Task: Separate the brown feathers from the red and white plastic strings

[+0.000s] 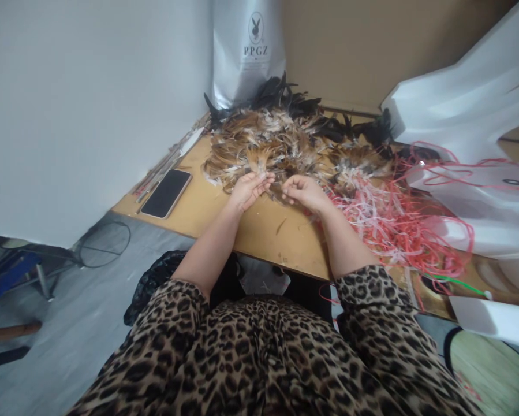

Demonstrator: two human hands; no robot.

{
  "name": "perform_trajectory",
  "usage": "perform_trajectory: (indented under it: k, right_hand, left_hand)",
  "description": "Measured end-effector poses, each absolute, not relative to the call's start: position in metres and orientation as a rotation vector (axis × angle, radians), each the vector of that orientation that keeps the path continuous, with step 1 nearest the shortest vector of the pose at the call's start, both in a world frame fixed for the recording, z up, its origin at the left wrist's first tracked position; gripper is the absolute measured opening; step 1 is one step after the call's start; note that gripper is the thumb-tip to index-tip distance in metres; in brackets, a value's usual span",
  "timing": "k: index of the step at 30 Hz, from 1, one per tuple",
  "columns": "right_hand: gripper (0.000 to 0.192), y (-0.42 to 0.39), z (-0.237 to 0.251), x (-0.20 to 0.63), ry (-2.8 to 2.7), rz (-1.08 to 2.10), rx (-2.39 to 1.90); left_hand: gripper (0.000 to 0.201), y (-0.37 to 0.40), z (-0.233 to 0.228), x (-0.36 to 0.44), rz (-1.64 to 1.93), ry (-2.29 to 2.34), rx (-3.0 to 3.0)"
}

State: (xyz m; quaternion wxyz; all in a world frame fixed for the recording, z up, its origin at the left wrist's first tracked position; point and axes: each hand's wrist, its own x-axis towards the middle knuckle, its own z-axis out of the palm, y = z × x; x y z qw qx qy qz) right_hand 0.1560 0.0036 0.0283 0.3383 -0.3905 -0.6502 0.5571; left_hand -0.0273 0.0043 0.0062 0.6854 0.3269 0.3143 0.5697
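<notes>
My left hand [254,189] is closed in a pinch on the pale base of a small bunch of brown feathers [258,158], whose tips fan out away from me. Just to its right, my right hand [303,192] has its thumb and fingers pressed together; whatever they hold, if anything, is too small to make out. Both hands are above the front part of a tan table [294,242]. Behind them spreads a heap of brown feathers [237,124] with pale fluffy bases, and black feathers [280,92] lie along its far side.
A phone [166,193] lies at the table's left. Tangled red and white strips [384,216] cover the right side, beside white plastic bags [467,98]. A silvery bag [248,52] stands at the back. A green cord [462,283] and a round stool [493,370] are at lower right.
</notes>
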Motion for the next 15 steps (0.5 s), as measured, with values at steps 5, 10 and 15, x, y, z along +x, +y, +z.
perform_trajectory:
  k: [5,10,15]
  right_hand:
    - [0.014,0.0045,0.0294,0.1603,-1.886,1.393,-1.087]
    - [0.013,0.0053,0.0256,0.1599,-1.921,1.324,-1.149]
    - [0.017,0.0046,0.0272,0.1589,-1.877,1.320,-1.152]
  left_hand:
    - [0.009,0.0024,0.0051,-0.0281,1.234,0.684,0.876]
    - [0.012,-0.0011,0.0086,-0.0266,1.158,0.733,0.900]
    - [0.009,0.0000,0.0075,-0.0253,1.167,0.710,0.856]
